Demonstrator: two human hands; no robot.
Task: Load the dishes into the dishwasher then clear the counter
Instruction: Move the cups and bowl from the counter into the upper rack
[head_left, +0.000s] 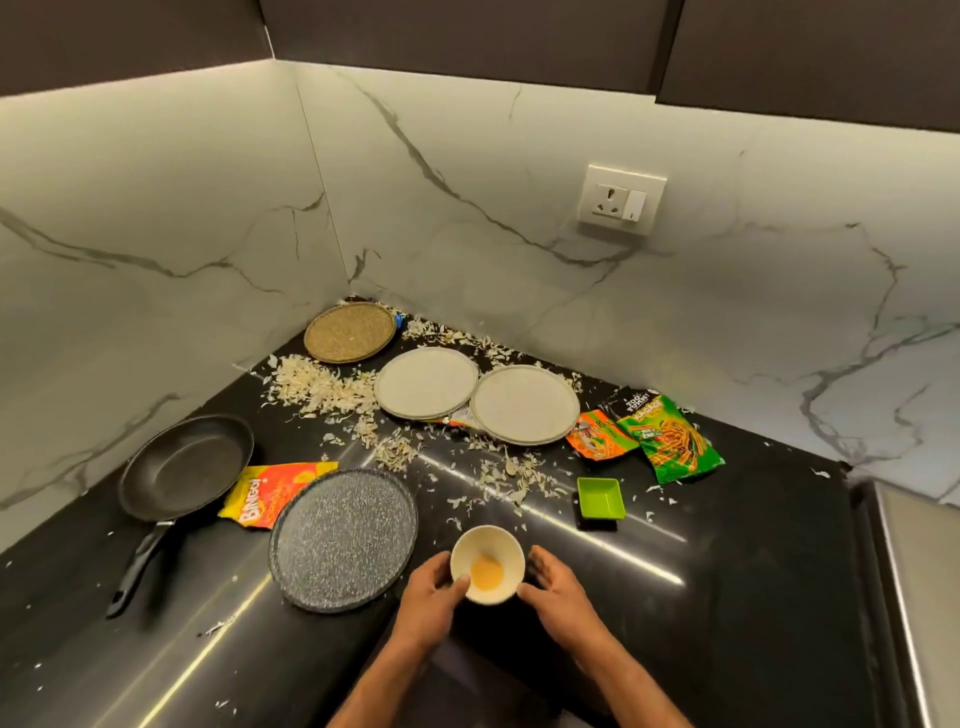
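Our left hand (434, 592) pinched the bowl (487, 564) rim; our right hand (553, 584) lay open, touching its other side, bowl between both grips.

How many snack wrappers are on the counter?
4, maybe more under the scraps: yellow packet beside the frying pan, green and orange ones at right, and one partly hidden under the two pale plates.

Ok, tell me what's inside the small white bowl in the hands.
The white bowl has an orange-yellow patch, maybe sauce or powder residue, at its bottom; nothing else shows inside. The left hand holds its rim, the right hand is alongside. The counter beneath is hidden.
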